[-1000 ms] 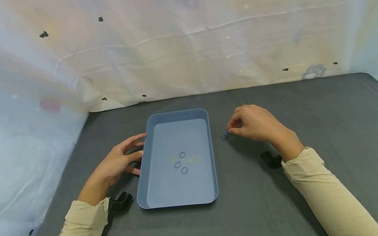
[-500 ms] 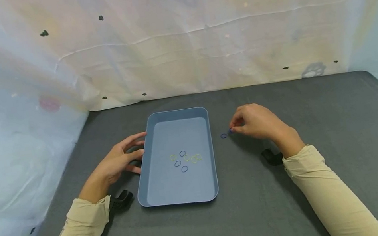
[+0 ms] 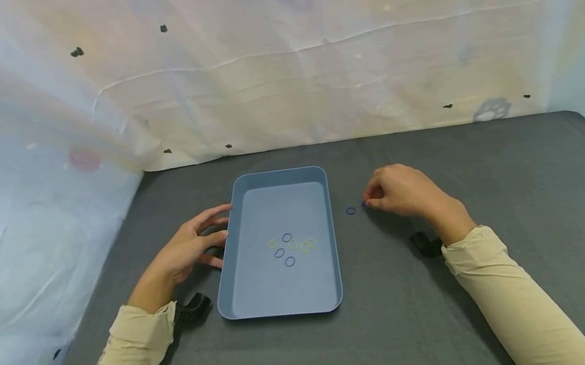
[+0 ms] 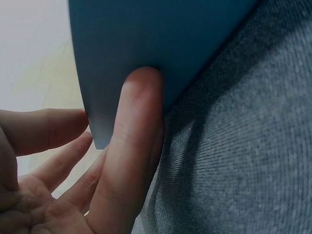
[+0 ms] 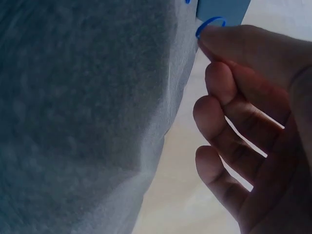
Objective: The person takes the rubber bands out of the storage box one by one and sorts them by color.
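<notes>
In the head view a blue-grey tray (image 3: pixel 280 296) lies on the table, with several small blue and yellow rubber bands on its floor, among them a blue one (image 3: pixel 290 261) and a yellow one (image 3: pixel 272 244). My left hand (image 3: pixel 189 247) is at the tray's left side, fingers spread; in the left wrist view a fingertip (image 4: pixel 144 80) presses on the outer wall. Right of the tray, my right hand (image 3: pixel 400 189) pinches a blue rubber band (image 5: pixel 212 22) between thumb and index finger. Another blue rubber band (image 3: pixel 351 211) lies on the table between that hand and the tray.
Dark grey cloth (image 3: pixel 392 330) covers the table. A pale patterned curtain (image 3: pixel 301 81) hangs behind its far edge and along the left side. Black wrist straps (image 3: pixel 194 309) sit at both cuffs.
My right hand has drawn slightly to the right with its blue rubber band, which now stands apart from the one on the table. The left hand stays at the tray's side.
</notes>
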The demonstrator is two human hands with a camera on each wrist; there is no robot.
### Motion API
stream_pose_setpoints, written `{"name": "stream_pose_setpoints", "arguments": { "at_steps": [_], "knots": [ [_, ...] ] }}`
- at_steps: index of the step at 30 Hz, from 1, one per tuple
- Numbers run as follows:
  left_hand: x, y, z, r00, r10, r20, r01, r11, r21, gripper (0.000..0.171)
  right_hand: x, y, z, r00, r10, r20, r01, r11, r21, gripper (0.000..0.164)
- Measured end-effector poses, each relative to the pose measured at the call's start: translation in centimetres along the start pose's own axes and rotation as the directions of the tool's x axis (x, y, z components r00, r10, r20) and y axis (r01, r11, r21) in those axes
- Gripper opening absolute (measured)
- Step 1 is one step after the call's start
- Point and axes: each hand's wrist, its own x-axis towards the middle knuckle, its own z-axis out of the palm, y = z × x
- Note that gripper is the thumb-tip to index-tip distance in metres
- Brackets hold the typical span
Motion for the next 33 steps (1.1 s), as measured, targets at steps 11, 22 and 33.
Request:
{"name": "stream_pose_setpoints", "arguments": {
  "at_steps": [11,22,33],
  "knots": [
    [0.1,-0.1,0.1,1.000,-0.002,-0.010,0.002,1.000,-0.003,0.059,0.1,0.0,0.5,1.000,-0.023,-0.016,0.022,0.998,-0.061,0.010],
    [-0.1,-0.1,0.3,1.000,-0.013,-0.012,0.013,1.000,-0.004,0.060,0.1,0.0,1.0,1.000,-0.012,-0.007,0.011,0.997,-0.075,0.009],
    [0.0,0.0,0.2,1.000,-0.001,-0.010,0.001,1.000,-0.001,0.059,0.1,-0.1,1.0,1.000,-0.007,-0.010,0.006,0.998,-0.064,0.010]
  ]
}}
